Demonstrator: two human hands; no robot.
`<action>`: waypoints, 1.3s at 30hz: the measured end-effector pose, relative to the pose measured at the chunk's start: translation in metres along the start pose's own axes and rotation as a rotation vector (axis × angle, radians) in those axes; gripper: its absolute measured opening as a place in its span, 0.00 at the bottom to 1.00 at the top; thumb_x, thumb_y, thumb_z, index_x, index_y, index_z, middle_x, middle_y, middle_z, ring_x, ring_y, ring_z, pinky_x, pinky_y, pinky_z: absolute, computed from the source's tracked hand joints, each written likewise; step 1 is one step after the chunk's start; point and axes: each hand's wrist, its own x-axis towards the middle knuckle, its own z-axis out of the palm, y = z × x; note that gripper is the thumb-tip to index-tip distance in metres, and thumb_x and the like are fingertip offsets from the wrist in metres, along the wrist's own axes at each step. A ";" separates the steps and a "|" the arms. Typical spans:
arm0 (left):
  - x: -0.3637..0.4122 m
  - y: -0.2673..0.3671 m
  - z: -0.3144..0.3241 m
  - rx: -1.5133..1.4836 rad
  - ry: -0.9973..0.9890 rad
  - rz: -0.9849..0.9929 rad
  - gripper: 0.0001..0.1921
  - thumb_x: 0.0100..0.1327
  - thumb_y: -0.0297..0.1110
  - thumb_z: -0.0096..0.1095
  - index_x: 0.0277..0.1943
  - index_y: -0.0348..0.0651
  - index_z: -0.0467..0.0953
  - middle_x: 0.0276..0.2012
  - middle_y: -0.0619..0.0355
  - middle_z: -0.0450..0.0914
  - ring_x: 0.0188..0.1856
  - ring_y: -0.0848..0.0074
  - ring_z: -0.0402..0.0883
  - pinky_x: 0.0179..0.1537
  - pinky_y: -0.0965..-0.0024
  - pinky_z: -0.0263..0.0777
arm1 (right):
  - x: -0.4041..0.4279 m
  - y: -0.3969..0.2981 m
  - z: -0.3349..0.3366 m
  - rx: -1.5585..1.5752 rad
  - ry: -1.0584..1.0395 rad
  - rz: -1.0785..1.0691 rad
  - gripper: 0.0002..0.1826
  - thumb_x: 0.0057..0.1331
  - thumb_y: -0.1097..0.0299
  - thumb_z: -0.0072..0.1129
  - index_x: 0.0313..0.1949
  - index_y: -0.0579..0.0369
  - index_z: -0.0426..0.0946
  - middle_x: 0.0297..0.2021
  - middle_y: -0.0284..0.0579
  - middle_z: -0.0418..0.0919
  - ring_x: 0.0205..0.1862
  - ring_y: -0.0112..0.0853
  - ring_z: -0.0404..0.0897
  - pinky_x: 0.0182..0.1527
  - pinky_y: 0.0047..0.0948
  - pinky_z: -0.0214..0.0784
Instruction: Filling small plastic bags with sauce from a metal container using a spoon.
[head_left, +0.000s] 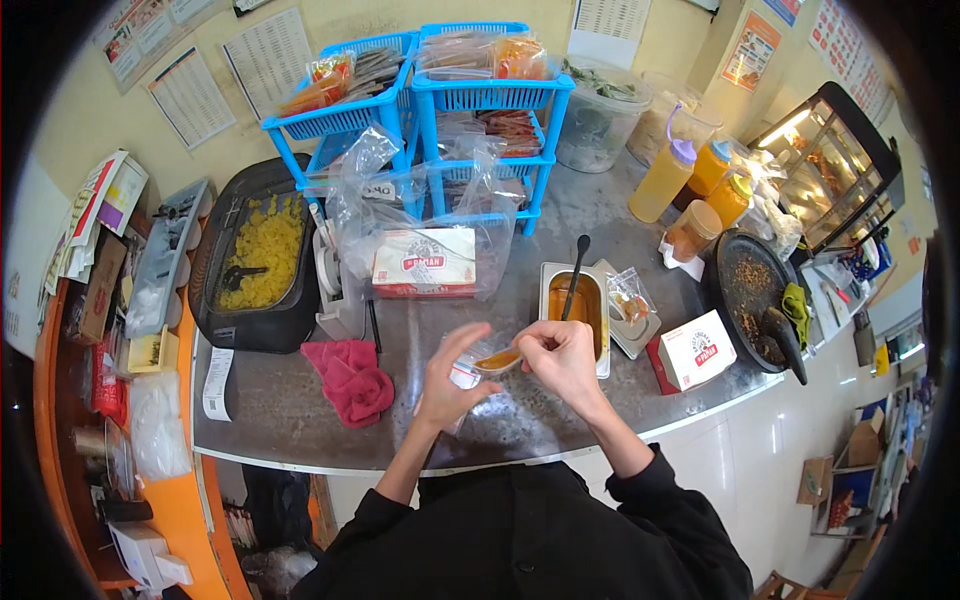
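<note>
My right hand (559, 364) grips the gathered top of a small clear plastic bag of orange-brown sauce (498, 361) above the counter. My left hand (450, 379) is at the bag's other side, thumb and fingers apart; whether it touches the bag is unclear. Just behind my right hand stands a steel container of orange-brown sauce (601, 347), with a black-handled ladle (576, 277) in it. To its right lies a steel lid (637, 336) with a small filled plastic bag (630, 298) on it. Beneath my left hand is a partly hidden plastic packet (465, 375).
A red cloth (351, 382) and a receipt (218, 384) lie left, near a black tray of yellow food (266, 255). Food boxes (424, 259) (697, 351), blue racks (491, 91), squeeze bottles (661, 182) and a stone mortar with pestle (750, 300) stand behind and right.
</note>
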 end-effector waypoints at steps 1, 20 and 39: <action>-0.005 -0.003 0.000 0.000 0.000 0.008 0.15 0.48 0.26 0.63 0.40 0.34 0.75 0.28 0.53 0.79 0.30 0.76 0.77 0.35 0.78 0.69 | 0.002 0.000 -0.002 0.037 -0.035 0.016 0.08 0.48 0.74 0.49 0.20 0.64 0.76 0.06 0.43 0.66 0.09 0.22 0.65 0.16 0.22 0.57; 0.003 0.041 -0.016 -0.590 -0.376 -0.463 0.07 0.56 0.23 0.56 0.37 0.31 0.77 0.30 0.58 0.79 0.31 0.85 0.74 0.34 0.82 0.69 | 0.010 -0.042 -0.025 -0.209 -0.295 -0.574 0.07 0.53 0.70 0.59 0.31 0.57 0.74 0.15 0.36 0.70 0.14 0.28 0.68 0.20 0.22 0.60; 0.006 0.054 -0.025 -0.444 -0.233 -0.373 0.07 0.52 0.21 0.61 0.35 0.29 0.77 0.29 0.53 0.80 0.31 0.81 0.77 0.33 0.81 0.70 | -0.032 -0.015 -0.018 0.552 -0.193 -0.138 0.06 0.56 0.78 0.55 0.34 0.64 0.77 0.33 0.41 0.74 0.33 0.23 0.71 0.35 0.18 0.62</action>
